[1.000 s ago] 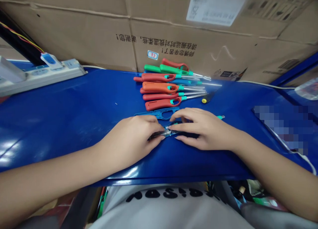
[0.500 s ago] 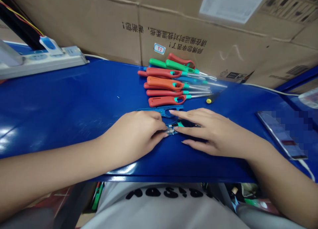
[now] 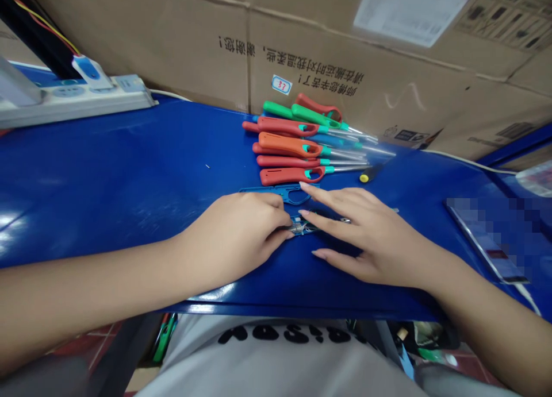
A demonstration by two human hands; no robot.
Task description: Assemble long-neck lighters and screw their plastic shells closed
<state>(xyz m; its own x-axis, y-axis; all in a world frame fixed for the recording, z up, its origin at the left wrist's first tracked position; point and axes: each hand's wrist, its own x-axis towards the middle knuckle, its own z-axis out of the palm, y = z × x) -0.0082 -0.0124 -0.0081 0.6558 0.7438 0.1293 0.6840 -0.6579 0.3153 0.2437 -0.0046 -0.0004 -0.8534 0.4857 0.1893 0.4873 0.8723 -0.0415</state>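
My left hand (image 3: 241, 230) is closed, its thumb and index finger pinching the near half of an opened blue gas lighter (image 3: 297, 227). Small metal and wire-like parts show inside that half; the rest is hidden under my hands. Over its right end, my right hand (image 3: 362, 230) has its fingers stretched out and apart, with nothing held. Just beyond lies the other blue shell half (image 3: 297, 196), its trigger loop near my right index fingertip.
Behind lie several finished-looking lighters, among them a red one (image 3: 288, 175), an orange one (image 3: 284, 143) and a green one (image 3: 310, 114). A screwdriver with a yellow end (image 3: 364, 178), a phone (image 3: 487, 242), a power strip (image 3: 125, 101) and a large cardboard box (image 3: 194, 52) surround the work spot.
My right fingers have spread and shifted slightly over the blue lighter, covering its turquoise part. My left hand keeps its pinch. The whole view has shifted slightly.
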